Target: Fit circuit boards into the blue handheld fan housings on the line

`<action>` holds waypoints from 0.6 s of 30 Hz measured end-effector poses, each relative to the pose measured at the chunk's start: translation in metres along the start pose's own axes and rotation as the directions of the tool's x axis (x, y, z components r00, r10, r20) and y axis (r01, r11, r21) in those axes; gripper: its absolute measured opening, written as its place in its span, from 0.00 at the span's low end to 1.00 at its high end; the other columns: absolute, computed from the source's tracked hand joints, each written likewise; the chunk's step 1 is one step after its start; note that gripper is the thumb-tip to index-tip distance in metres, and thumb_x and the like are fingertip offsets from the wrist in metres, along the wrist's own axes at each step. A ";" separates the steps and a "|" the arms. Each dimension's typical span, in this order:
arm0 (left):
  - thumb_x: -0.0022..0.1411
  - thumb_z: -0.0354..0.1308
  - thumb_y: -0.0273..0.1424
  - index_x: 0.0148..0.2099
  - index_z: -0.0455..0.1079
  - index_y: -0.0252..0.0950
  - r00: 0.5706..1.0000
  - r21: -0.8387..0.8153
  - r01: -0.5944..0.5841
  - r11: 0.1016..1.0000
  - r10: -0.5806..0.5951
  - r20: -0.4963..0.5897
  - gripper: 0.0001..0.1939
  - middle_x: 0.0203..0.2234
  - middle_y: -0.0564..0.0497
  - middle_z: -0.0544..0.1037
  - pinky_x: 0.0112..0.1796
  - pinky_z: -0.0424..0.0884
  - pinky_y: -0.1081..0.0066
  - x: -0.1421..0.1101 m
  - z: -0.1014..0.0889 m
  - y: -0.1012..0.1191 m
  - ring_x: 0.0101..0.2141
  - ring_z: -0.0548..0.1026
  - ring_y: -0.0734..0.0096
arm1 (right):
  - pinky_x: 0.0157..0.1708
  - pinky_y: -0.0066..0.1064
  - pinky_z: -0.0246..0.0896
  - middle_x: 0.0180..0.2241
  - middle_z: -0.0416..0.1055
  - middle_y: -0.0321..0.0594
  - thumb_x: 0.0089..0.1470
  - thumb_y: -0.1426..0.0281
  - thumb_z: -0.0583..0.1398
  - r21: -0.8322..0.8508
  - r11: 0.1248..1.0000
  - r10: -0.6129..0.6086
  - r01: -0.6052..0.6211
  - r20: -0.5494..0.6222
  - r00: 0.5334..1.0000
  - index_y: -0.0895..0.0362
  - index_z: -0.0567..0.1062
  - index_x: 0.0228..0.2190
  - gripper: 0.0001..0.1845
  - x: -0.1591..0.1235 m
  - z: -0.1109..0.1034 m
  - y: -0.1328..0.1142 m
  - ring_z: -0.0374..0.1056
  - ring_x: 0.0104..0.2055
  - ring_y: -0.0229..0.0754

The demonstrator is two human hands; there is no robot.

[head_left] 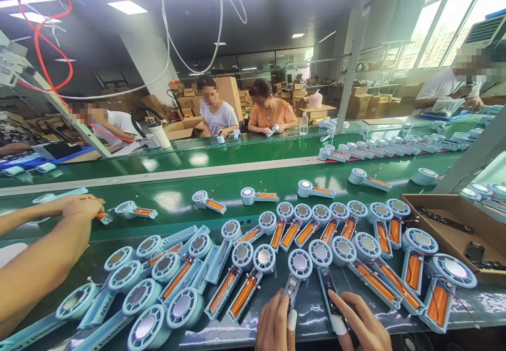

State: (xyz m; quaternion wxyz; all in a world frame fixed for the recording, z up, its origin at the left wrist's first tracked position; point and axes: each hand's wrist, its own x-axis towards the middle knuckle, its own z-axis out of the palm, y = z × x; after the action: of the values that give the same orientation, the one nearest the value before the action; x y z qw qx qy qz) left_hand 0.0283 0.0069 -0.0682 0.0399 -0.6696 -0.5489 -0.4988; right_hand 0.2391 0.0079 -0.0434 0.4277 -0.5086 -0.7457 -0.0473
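Observation:
Two light-blue handheld fans lie at the bench's front edge under my hands. My left hand point(274, 320) is closed around the lower handle of the left fan point(300, 264), whose handle shows a grey inset. My right hand point(361, 320) pinches the handle end of the right fan point(320, 253). A black strip point(327, 281) lies along that handle, and its lower end is partly behind my fingers. White covers sit on a fingertip of each hand. Similar fans with orange batteries point(244, 295) showing in their handles surround both hands.
A cardboard box point(454, 203) with several black strips stands at right. Another person's arms point(51, 243) reach in from the left. Behind the bench runs a green conveyor point(166, 201) carrying spaced fans. Several people sit across it, near a water bottle point(303, 124). A metal post point(353, 71) rises there.

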 end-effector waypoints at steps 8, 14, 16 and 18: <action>0.72 0.49 0.24 0.57 0.71 0.30 0.949 0.136 -0.315 0.939 0.316 0.016 0.15 0.46 0.40 0.82 0.47 0.76 0.68 0.020 -0.017 -0.005 0.47 0.80 0.64 | 0.35 0.30 0.73 0.42 0.73 0.49 0.62 0.71 0.55 -0.069 0.984 -0.166 0.166 0.008 0.986 0.57 0.74 0.54 0.20 0.013 -0.010 -0.001 0.76 0.39 0.45; 0.71 0.50 0.21 0.53 0.73 0.31 0.960 0.125 -0.279 0.952 0.280 0.010 0.14 0.45 0.40 0.82 0.46 0.76 0.66 0.028 -0.021 0.007 0.45 0.81 0.63 | 0.34 0.34 0.71 0.38 0.72 0.46 0.63 0.72 0.53 -0.050 0.995 -0.090 0.092 0.034 0.995 0.56 0.72 0.54 0.19 0.018 -0.012 -0.013 0.73 0.37 0.44; 0.71 0.50 0.21 0.54 0.73 0.30 0.961 0.114 -0.275 0.955 0.274 0.021 0.14 0.46 0.40 0.82 0.46 0.76 0.66 0.029 -0.021 0.009 0.45 0.80 0.63 | 0.35 0.35 0.71 0.40 0.72 0.47 0.63 0.72 0.53 -0.044 0.997 -0.066 0.068 0.056 0.996 0.56 0.71 0.55 0.20 0.017 -0.012 -0.014 0.72 0.39 0.46; 0.71 0.51 0.21 0.54 0.73 0.30 0.963 0.103 -0.271 0.957 0.270 0.025 0.14 0.46 0.40 0.81 0.46 0.76 0.66 0.029 -0.021 0.009 0.45 0.80 0.63 | 0.36 0.37 0.70 0.40 0.71 0.46 0.63 0.73 0.53 -0.043 0.997 -0.053 0.056 0.074 0.996 0.55 0.70 0.57 0.22 0.016 -0.013 -0.015 0.72 0.39 0.46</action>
State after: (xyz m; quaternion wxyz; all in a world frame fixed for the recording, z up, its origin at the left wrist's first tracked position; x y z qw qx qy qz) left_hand 0.0193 0.0104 -0.0326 0.1402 -0.7380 -0.4780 -0.4553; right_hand 0.2331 0.0063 -0.0188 0.3872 -0.4991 -0.7731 -0.0572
